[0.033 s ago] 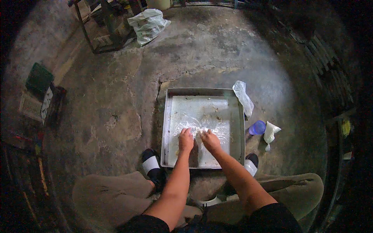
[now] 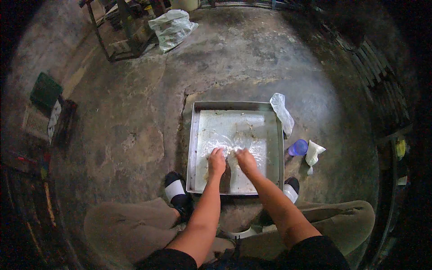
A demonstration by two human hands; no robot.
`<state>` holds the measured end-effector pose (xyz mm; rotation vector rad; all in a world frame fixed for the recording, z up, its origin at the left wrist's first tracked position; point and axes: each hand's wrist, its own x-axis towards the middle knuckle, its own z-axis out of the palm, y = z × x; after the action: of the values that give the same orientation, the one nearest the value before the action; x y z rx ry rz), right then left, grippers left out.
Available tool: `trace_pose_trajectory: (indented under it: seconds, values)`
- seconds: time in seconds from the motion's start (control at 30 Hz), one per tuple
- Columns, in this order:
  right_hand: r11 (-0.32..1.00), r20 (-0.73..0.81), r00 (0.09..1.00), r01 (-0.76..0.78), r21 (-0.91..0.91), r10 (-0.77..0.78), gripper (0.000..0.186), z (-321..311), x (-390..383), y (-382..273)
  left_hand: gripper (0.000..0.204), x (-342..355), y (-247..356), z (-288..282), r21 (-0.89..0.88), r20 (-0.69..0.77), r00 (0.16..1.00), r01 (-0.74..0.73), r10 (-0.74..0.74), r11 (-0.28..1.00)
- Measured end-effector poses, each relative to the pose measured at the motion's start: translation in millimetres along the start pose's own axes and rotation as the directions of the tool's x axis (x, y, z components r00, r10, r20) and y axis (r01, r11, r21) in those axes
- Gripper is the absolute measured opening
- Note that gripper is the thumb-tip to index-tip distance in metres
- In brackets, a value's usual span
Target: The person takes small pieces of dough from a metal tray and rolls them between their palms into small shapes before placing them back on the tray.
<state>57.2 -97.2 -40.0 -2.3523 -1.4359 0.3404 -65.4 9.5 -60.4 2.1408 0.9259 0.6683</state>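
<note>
The left hand (image 2: pixel 217 162) and right hand (image 2: pixel 246 163) curl half-closed over shiny clear film (image 2: pixel 217 139) inside the metal tray (image 2: pixel 269 135); from where I stand, I can't tell whether they grip it. Farther off slumps a white sack (image 2: pixel 172 29).

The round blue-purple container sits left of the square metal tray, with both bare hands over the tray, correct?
No: the head view shows the round blue-purple container to the right of the square metal tray. The left hand and right hand are over the tray, yes.
</note>
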Motion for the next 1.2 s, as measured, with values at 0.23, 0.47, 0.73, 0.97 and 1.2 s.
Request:
trace_pose_trajectory:
  seconds: [0.23,0.47,0.73,0.97,1.2]
  values:
    - [0.991,0.041,0.999,0.039,-0.126,-0.034,0.037,-19,-13,34,0.065,-28,37,27,0.282,0.298,0.938,-0.262,0.176,0.923]
    - [0.982,-0.097,0.994,-0.073,-0.176,0.056,0.044,-3,-54,2,0.021,-29,34,25,0.16,0.209,0.976,-0.1,0.066,0.982]
    - [0.99,-0.08,0.988,-0.133,0.041,0.136,0.039,7,-38,-25,0.019,-6,32,26,0.034,0.216,0.952,0.214,-0.216,0.976]
    - [0.958,-0.082,0.972,-0.198,0.208,0.219,0.017,-4,3,-12,0.024,13,-31,35,-0.322,0.304,0.925,0.326,-0.23,0.889]
    - [0.604,0.149,0.939,-0.317,0.731,0.312,0.036,18,6,24,0.026,9,-7,39,-0.621,0.571,0.682,0.723,-0.457,0.304]
